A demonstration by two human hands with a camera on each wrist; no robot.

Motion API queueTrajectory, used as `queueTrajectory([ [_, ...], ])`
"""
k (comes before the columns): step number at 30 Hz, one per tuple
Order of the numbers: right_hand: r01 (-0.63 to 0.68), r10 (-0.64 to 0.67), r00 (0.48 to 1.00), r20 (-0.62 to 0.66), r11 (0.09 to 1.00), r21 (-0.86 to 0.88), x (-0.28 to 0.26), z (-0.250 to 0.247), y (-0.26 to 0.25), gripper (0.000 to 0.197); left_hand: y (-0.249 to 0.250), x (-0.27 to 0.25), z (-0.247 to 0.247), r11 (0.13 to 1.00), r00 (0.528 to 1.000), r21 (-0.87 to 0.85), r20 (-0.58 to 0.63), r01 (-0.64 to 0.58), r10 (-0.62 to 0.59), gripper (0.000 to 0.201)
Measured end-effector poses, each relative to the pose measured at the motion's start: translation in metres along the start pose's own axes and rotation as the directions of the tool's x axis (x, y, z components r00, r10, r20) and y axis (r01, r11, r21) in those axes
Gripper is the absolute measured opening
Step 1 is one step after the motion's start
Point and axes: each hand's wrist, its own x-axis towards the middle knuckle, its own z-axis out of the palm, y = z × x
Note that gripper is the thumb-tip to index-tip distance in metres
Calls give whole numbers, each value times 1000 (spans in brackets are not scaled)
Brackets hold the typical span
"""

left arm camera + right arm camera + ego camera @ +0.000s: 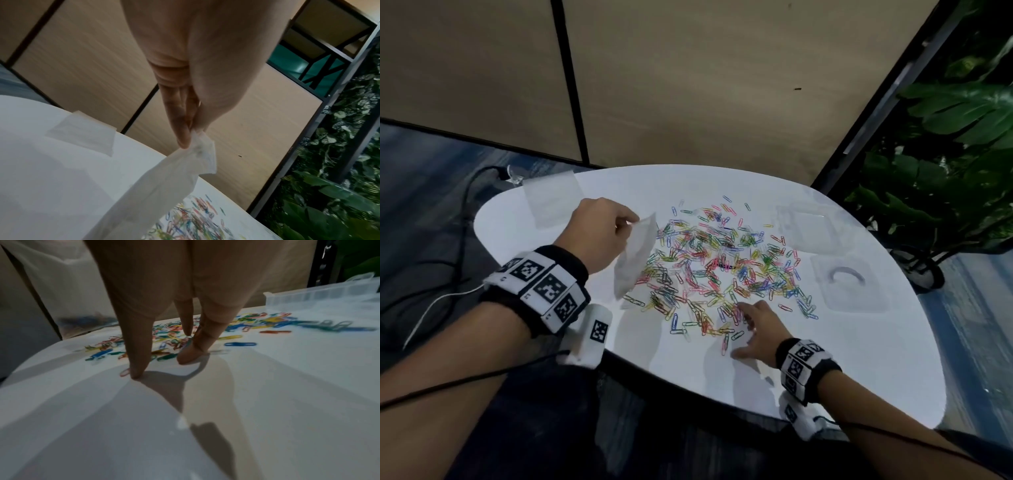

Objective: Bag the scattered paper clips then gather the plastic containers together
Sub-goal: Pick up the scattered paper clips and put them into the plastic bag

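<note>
Just beside right grip (751, 329): paper clips (719, 260)

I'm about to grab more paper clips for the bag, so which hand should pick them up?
Right. The right hand already has its fingertips down at the near edge of the paper clips, while the left hand pinches the bag.

A white table (551, 219) stands by a tan wall (688, 85). A big green plant (955, 113) grows beside it. A black cable (465, 205) lies on the floor.
</note>
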Motion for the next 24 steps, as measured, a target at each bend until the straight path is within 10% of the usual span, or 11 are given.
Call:
queueTrajectory([
  [17,85,-135,986,-97,911,-404,48,6,-30,19,-8,9,18,992,980,116,188,45,-67,19],
  [21,-108,116,977,-182,993,51,48,-24,-36,14,-4,9,19,987,970,124,207,100,-124,15],
  [24,-125,262,956,-133,773,622,45,-49,-54,8,-4,8,19,986,961,71,223,151,-163,13],
])
